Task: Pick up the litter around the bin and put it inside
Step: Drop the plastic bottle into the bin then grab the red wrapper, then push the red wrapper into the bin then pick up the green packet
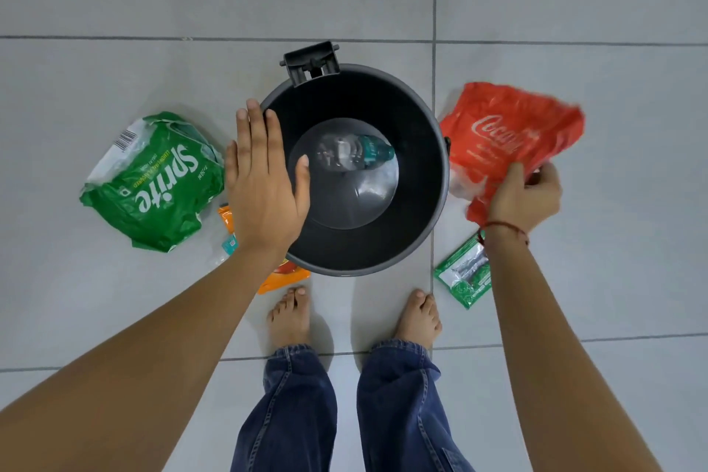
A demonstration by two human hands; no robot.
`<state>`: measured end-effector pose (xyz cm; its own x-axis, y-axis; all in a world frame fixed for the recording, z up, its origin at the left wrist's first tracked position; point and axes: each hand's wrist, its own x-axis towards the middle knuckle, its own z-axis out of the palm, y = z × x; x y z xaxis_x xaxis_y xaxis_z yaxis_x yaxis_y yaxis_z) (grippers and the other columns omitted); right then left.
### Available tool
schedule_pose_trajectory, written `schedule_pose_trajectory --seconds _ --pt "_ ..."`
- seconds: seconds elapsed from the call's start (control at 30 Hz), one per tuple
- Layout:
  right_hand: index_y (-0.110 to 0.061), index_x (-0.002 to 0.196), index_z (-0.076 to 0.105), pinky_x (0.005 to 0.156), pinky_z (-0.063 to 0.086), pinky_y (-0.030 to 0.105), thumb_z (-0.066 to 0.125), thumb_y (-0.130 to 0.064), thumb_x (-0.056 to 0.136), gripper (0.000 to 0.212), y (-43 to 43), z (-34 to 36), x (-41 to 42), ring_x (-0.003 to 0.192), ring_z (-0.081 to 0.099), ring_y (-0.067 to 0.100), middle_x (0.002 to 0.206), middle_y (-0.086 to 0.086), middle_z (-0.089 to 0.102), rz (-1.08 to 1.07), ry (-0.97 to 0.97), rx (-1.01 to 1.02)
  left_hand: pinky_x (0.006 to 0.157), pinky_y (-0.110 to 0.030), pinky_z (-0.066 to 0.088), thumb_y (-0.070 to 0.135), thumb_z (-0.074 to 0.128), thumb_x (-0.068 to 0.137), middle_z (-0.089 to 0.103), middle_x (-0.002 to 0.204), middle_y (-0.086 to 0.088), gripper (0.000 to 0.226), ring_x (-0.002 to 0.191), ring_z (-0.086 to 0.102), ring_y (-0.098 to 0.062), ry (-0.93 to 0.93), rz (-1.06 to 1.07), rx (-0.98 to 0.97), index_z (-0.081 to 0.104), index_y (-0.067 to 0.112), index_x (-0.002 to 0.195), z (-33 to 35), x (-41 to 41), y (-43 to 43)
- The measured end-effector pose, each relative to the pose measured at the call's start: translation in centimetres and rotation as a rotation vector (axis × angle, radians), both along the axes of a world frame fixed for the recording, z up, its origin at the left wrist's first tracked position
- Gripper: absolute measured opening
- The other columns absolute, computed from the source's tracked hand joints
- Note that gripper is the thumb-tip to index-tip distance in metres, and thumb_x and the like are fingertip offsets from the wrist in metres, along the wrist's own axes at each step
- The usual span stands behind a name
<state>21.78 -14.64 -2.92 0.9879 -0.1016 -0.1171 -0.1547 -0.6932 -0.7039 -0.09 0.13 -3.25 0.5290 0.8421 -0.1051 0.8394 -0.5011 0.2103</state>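
Observation:
A round black bin [421, 226] stands on the tiled floor in front of my feet, with a clear plastic bottle [354, 153] lying at its bottom. My right hand [523, 195] grips the lower edge of a red Coca-Cola wrapper [505, 134] just right of the bin; the wrapper's far end is blurred. My left hand [264, 176] hovers flat and empty over the bin's left rim, fingers apart. A green Sprite wrapper [153, 180] lies left of the bin. An orange packet [281, 278] is partly hidden under my left forearm. A small green sachet [463, 274] lies at the lower right.
A small clear wrapper with a teal label [226, 247] lies beside the orange packet. The bin's pedal bracket [310, 61] juts out at its far side. My bare feet [291, 314] stand close to the bin's near edge. Grey floor tiles surround everything.

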Motion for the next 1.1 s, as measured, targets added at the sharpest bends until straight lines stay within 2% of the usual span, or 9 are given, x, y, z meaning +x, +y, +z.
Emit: schedule_pose_trajectory --seconds 0.1,0.2,0.37,0.53,0.7,0.8,0.93,1.03,1.1 --pt "-0.005 0.089 0.069 0.064 0.030 0.026 0.055 -0.007 0.076 0.019 0.6 6.1 -3.1 0.075 0.039 0.022 0.073 0.012 0.045 0.396 -0.487 -0.136 0.120 -0.044 0.016 0.039 0.026 0.100 0.016 0.160 -0.015 0.062 0.149 0.012 -0.027 -0.031 0.005 -0.012 0.019 0.004 0.151 0.0 -0.1 0.0" --pt "-0.003 0.085 0.072 0.088 0.043 0.049 0.060 -0.004 0.070 0.020 0.9 9.0 -7.5 0.107 0.045 0.032 0.097 0.025 0.063 0.724 -0.622 -0.167 0.120 -0.043 0.016 0.035 0.024 0.101 0.018 0.160 -0.015 0.059 0.149 0.012 -0.027 -0.114 0.020 -0.025 0.020 0.004 0.150 0.1 -0.1 0.0" --pt "-0.001 0.062 0.059 0.109 0.030 0.058 0.067 -0.005 0.061 0.009 1.5 6.9 -10.6 0.137 0.029 0.047 0.139 0.025 0.047 1.106 -0.227 -0.339 0.122 -0.043 0.015 0.020 0.025 0.100 0.022 0.157 -0.021 0.052 0.148 0.014 -0.033 -0.308 0.108 -0.071 0.024 -0.002 0.147 0.3 -0.3 0.0" --pt "-0.007 0.090 0.061 0.114 0.003 0.059 0.063 -0.023 0.070 0.025 4.0 3.1 -10.3 0.145 0.016 0.035 0.151 0.010 0.036 1.321 -0.022 -0.494 0.121 -0.043 0.014 0.025 0.024 0.101 0.022 0.158 -0.019 0.053 0.148 0.013 -0.031 -0.275 0.090 -0.078 0.025 -0.001 0.148 0.4 -0.3 0.1" --pt "-0.017 0.123 0.051 0.109 -0.007 0.067 0.055 -0.034 0.080 0.046 7.6 -0.8 -12.2 0.147 0.006 0.032 0.158 0.010 0.017 1.524 0.068 -0.449 0.121 -0.046 0.014 0.035 0.025 0.098 0.018 0.159 -0.018 0.061 0.149 0.011 -0.031 -0.185 0.050 -0.069 0.022 0.000 0.149 0.6 -0.3 0.2" --pt "-0.023 0.148 0.017 0.109 -0.001 0.068 0.054 -0.041 0.086 0.074 8.4 -4.0 -12.9 0.147 -0.004 0.031 0.160 0.009 -0.007 1.573 0.380 -0.523 0.121 -0.047 0.014 0.036 0.028 0.098 0.016 0.159 -0.018 0.063 0.149 0.010 -0.031 -0.157 0.034 -0.067 0.021 0.001 0.150 0.7 -0.4 0.3" --pt "-0.016 0.147 0.014 0.112 0.010 0.065 0.059 -0.046 0.084 0.083 9.2 -5.9 -12.8 0.146 -0.005 0.030 0.159 0.013 -0.012 1.510 0.606 -0.657 0.120 -0.047 0.016 0.035 0.033 0.099 0.018 0.159 -0.018 0.060 0.149 0.012 -0.031 -0.148 0.016 -0.052 0.024 0.002 0.149 0.6 -0.2 0.2" --pt "-0.012 0.141 0.028 0.113 0.022 0.058 0.060 -0.042 0.085 0.071 10.1 -3.8 -12.1 0.145 0.007 0.033 0.158 0.017 0.001 1.459 0.658 -0.642 0.120 -0.046 0.015 0.035 0.032 0.099 0.018 0.159 -0.017 0.059 0.149 0.012 -0.031 -0.125 0.013 -0.037 0.026 0.005 0.149 0.6 -0.2 0.2" --pt "-0.006 0.126 0.047 0.106 0.036 0.044 0.060 -0.031 0.087 0.048 9.3 -1.0 -10.7 0.132 0.036 0.034 0.144 0.020 0.036 1.394 0.464 -0.392 0.120 -0.046 0.015 0.036 0.032 0.099 0.017 0.159 -0.017 0.059 0.149 0.012 -0.031 -0.110 0.011 -0.033 0.026 0.005 0.149 0.5 -0.3 0.1"
